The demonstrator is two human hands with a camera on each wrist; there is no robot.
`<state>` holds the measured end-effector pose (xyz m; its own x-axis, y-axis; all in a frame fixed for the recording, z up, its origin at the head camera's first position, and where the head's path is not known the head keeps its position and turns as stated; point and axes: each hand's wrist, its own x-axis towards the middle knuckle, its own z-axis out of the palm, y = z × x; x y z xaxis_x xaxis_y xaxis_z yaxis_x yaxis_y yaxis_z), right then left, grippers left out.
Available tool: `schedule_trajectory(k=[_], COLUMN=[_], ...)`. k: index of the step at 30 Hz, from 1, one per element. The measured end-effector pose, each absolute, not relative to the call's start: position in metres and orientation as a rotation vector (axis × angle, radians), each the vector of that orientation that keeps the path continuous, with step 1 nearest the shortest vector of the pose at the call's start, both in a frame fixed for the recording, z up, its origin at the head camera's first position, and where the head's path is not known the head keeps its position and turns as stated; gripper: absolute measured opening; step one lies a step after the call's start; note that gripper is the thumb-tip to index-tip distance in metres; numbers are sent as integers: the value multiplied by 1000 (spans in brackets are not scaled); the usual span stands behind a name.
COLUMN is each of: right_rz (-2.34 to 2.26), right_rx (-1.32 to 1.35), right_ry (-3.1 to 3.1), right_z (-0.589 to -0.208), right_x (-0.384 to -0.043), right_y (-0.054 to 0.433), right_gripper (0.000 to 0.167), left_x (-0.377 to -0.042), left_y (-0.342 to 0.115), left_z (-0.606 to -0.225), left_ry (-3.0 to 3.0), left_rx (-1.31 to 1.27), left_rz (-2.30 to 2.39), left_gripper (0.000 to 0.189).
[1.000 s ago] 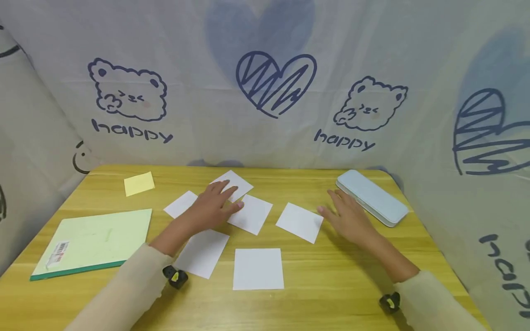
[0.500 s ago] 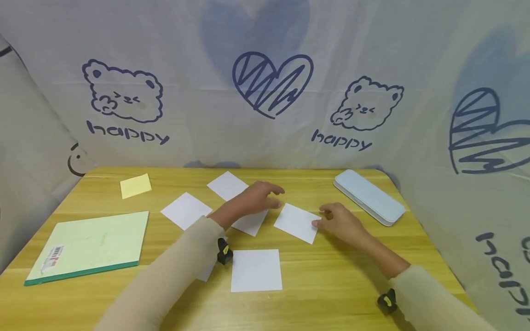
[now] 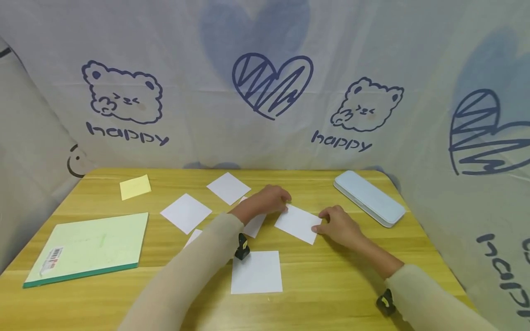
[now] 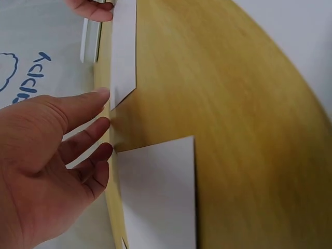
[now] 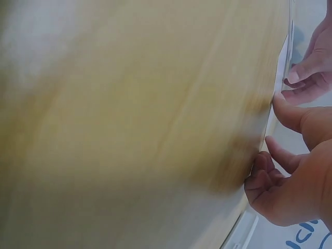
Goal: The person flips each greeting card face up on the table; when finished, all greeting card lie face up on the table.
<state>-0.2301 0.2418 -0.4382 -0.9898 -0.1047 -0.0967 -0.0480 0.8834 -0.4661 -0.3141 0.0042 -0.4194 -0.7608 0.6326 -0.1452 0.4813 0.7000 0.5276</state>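
In the head view, a white paper square [image 3: 299,224] lies flat on the table between both hands. My left hand [image 3: 267,200] is at its left corner, back of the hand up. The left wrist view shows the left thumb [image 4: 93,104] right by that corner, apart from the loosely bent fingers [image 4: 91,136]. My right hand [image 3: 340,226] holds the square's right corner, the thumb on its edge and the index finger bent above. In the right wrist view, the right thumb [image 5: 290,111] meets the square's edge. A second white square [image 3: 255,225] is partly hidden beneath the left hand.
More white squares lie around: one at the back [image 3: 228,188], one at the left [image 3: 186,213], one in front [image 3: 256,276]. A pale green notebook [image 3: 89,246] and a yellow note [image 3: 135,186] are left. A light blue case [image 3: 369,197] sits at the back right.
My left hand has moved right, from over the back and middle squares to the left corner of the right-hand square. My right hand has drawn its fingers in at that square's right corner.
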Motion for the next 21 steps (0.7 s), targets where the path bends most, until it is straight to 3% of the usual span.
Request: schedule_trajectory(k=[14,21], right_rz=[-808,-951], right_rx=[-98,-121], right_ry=[2913,2870], right_z=[-442,-437], right_x=[-229,-228], right_y=[239,243], right_gripper=[46,42], left_x=[-321,-322], left_y=[10,6], left_z=[-426,-423], left_ry=[2644,2573], left_rx=[887,829], left_rz=[625,860], left_gripper=[18,11])
